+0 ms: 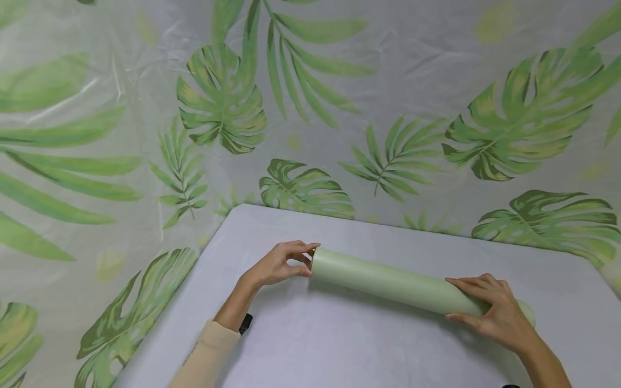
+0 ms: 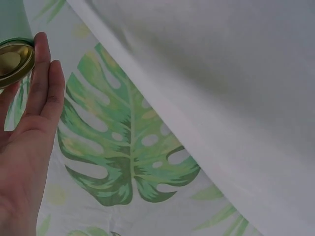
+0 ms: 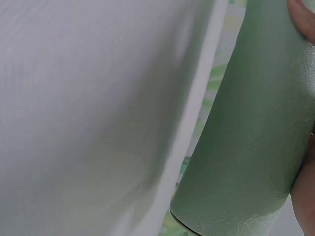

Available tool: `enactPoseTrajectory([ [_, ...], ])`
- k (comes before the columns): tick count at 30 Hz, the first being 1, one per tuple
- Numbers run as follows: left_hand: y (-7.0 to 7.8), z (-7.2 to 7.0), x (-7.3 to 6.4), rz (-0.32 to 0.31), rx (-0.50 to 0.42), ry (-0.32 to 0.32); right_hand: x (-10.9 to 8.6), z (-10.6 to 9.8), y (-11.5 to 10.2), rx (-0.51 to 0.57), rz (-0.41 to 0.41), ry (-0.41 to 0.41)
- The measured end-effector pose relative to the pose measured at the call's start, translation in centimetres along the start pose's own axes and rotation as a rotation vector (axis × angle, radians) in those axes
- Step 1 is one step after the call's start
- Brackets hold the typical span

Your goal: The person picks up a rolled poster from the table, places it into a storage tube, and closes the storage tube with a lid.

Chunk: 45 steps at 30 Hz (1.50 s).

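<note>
A long pale green tube (image 1: 378, 277) is held above the white tabletop, slanting down to the right in the head view. My left hand (image 1: 278, 265) pinches its left end, thumb below and fingertips above the gold rim. A recessed gold metal end (image 2: 14, 61) shows in the left wrist view, with the fingers (image 2: 42, 83) along its edge. Near the other end, my right hand (image 1: 499, 310) grips the tube from above, thumb on the near side and fingers on the far side. The right wrist view shows the tube's lightly creased green surface (image 3: 246, 123).
A white-covered table (image 1: 339, 345) with rounded corners lies under both hands. Behind it and to its left hangs a pale sheet (image 1: 310, 134) printed with green leaves, close to the table's far edge. A beige sleeve (image 1: 206, 350) covers the left forearm.
</note>
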<state>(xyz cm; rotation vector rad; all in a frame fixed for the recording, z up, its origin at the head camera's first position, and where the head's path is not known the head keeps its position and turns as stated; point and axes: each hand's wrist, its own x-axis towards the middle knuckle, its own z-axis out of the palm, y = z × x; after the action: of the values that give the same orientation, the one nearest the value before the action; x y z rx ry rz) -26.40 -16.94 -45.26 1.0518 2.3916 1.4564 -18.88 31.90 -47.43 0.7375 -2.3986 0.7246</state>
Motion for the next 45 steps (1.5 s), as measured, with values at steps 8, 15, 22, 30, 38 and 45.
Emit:
enactPoseTrajectory([
  [8,-0.4,0.7,0.4,-0.021,-0.050,0.028,-0.4,-0.2,0.3,0.026,0.020,-0.012],
  [15,1.1,-0.4,-0.3,-0.096,-0.151,0.032,0.2,-1.0,-0.1,0.047,0.043,-0.032],
  [22,1.1,-0.5,-0.5,-0.078,-0.114,0.024,0.5,-0.8,0.0,0.039,0.024,-0.021],
  [30,0.7,0.2,-0.2,-0.073,-0.048,-0.012,0.0,0.0,0.5,0.048,0.020,-0.027],
  [38,0.5,-0.4,-0.4,-0.108,-0.071,-0.045,0.1,0.0,0.2,0.017,0.018,-0.017],
  [45,0.5,-0.3,-0.4,-0.130,-0.073,-0.018,0.5,0.2,0.3,-0.025,-0.001,-0.003],
])
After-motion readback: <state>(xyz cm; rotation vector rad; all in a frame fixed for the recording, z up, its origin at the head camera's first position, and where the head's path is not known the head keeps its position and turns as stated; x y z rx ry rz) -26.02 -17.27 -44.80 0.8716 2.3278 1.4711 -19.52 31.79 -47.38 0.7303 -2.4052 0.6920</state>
